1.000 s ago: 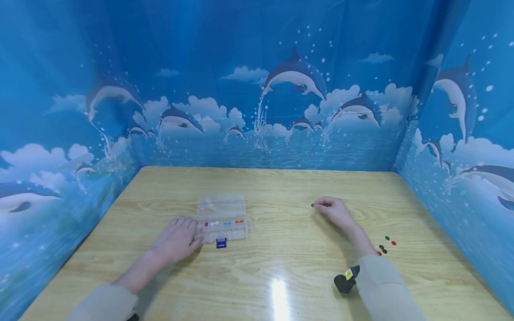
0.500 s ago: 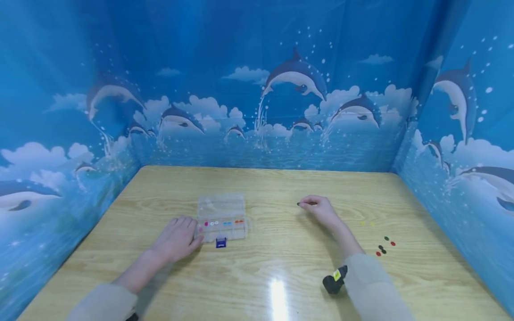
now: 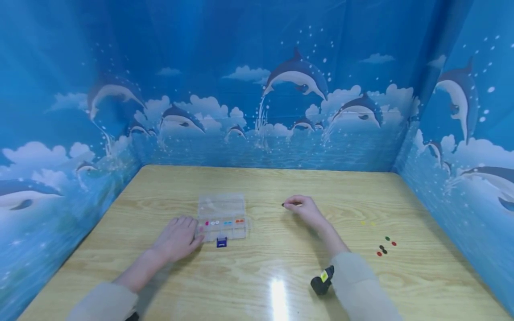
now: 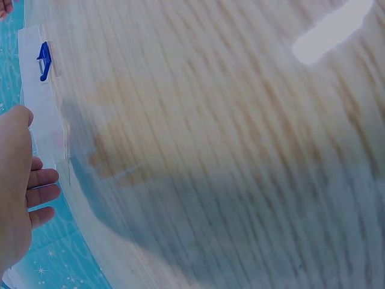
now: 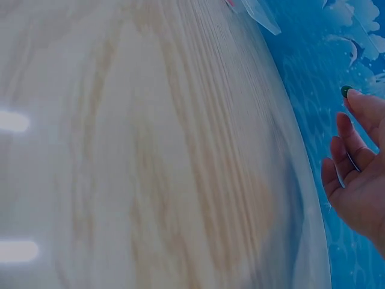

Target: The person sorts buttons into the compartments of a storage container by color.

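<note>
A clear plastic compartment box [image 3: 221, 206] lies on the table with its lid tipped back, its blue clasp [image 3: 221, 242] at the front. Inside sit small pink, white, blue and orange buttons. My left hand [image 3: 176, 239] rests against the box's left side, thumb by the front corner, fingers extended. To the right of the box, my right hand [image 3: 306, 211] pinches a small dark green button [image 5: 346, 91] between thumb and index finger, held above the table. The other fingers of that hand are loosely bent in the right wrist view.
On the right of the wooden table [image 3: 257, 276] lie a green button [image 3: 387, 238], red buttons [image 3: 379, 253], black buttons [image 3: 383, 249] and pale yellow buttons [image 3: 373, 224]. A blue dolphin-print curtain [image 3: 249, 89] encloses the back and sides.
My right hand has moved left across the table toward the box, carrying the green button. The left hand and the box have stayed in place.
</note>
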Action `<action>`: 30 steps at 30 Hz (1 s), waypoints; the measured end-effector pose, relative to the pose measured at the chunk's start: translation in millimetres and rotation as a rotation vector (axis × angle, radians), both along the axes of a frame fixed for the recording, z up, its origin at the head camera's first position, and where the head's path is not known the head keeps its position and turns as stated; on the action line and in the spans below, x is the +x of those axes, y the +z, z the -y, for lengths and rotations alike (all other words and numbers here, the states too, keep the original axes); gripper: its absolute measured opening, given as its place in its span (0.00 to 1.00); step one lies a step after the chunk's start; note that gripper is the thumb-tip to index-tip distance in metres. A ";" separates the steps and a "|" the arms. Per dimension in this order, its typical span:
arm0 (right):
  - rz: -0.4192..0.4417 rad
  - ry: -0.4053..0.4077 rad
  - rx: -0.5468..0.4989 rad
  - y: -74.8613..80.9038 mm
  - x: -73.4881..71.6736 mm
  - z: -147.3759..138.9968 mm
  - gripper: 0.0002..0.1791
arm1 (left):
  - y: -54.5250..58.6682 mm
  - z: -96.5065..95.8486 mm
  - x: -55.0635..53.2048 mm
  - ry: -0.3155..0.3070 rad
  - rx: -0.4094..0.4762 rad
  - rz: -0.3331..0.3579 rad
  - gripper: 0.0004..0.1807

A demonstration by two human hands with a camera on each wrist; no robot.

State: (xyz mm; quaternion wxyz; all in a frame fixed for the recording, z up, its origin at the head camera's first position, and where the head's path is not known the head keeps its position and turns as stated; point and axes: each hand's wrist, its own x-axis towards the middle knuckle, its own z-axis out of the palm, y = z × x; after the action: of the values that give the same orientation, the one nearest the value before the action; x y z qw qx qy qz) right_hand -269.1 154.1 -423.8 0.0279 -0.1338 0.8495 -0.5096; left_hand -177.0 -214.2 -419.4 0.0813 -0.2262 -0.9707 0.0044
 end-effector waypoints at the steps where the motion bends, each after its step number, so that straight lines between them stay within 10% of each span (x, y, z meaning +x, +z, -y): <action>1: -0.002 0.006 0.000 0.4 0.7 2.5 0.10 | 0.0 -0.1 0.0 0.000 -0.001 0.001 0.19; 30: 0.018 0.179 -0.080 -0.3 17.0 68.4 0.09 | -1.2 -1.2 -0.4 0.001 -0.009 -0.012 0.22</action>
State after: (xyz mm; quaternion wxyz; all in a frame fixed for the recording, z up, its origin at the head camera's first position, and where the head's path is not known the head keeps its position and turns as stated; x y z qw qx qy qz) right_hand -252.1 85.7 -424.1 0.0755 -0.2059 0.8127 -0.5398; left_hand -177.3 -213.0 -420.5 0.0862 -0.2259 -0.9703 0.0100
